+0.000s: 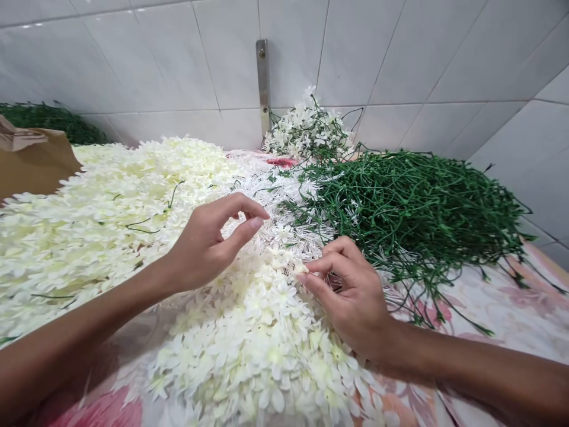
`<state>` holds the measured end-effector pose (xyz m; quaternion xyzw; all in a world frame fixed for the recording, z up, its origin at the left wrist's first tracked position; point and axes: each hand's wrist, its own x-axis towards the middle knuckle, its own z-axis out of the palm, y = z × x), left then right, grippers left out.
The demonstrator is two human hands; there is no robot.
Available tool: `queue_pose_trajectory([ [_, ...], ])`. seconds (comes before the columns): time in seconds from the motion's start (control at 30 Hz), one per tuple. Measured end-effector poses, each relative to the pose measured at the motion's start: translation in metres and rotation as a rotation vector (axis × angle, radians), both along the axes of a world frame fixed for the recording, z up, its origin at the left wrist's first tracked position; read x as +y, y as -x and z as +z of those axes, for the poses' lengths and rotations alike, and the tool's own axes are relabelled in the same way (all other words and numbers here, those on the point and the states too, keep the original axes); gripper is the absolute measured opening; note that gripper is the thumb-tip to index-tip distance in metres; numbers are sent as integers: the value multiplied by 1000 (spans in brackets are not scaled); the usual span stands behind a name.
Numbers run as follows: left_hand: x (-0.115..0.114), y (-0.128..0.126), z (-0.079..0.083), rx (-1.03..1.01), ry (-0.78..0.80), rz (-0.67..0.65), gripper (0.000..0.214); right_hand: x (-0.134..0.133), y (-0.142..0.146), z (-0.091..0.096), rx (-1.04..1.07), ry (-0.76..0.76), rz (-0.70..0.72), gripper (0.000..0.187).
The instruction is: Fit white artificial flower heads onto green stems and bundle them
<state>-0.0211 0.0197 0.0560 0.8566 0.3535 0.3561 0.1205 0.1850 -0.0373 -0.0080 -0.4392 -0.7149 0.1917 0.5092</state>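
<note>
My left hand (213, 240) hovers over the middle of the heaps, thumb and index finger pinched; anything between them is too small to make out. Lower and to the right, my right hand (349, 290) pinches a small cream artificial flower (301, 268) between thumb and fingertip. Below both hands spreads a near heap of white artificial flower heads (258, 338). Just behind the fingertips lies a pile of thin white stamen pieces (288, 198). Beside my right hand rises a large heap of green plastic stems (418, 201).
A broad heap of pale yellow-white flower heads (111, 219) covers the left. Assembled flowers with stems (309, 130) are piled against the tiled wall (377, 47), near a metal bracket (263, 83). A brown bag (38, 157) stands far left. Floral cloth (511, 308) lies underneath.
</note>
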Motion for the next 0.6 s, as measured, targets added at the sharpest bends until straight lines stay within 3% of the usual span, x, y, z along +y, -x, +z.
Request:
queue_pose_trajectory([
  [0.13,-7,-2,4,97,-270,-70,6,-4,0,4,-56,-11,62,11],
  [0.27,-24,-9,-10,231,-302,-168,6,-5,0,5,-76,-17,118,14],
  [0.33,-32,-11,-17,252,-294,-156,11,-4,0,4,-77,-19,135,15],
  [0.47,-43,-16,-27,174,-226,-183,18,-3,2,3,-78,-21,143,18],
  [0.6,-47,-20,-36,62,-270,-124,8,-3,3,2,-33,-24,176,21],
])
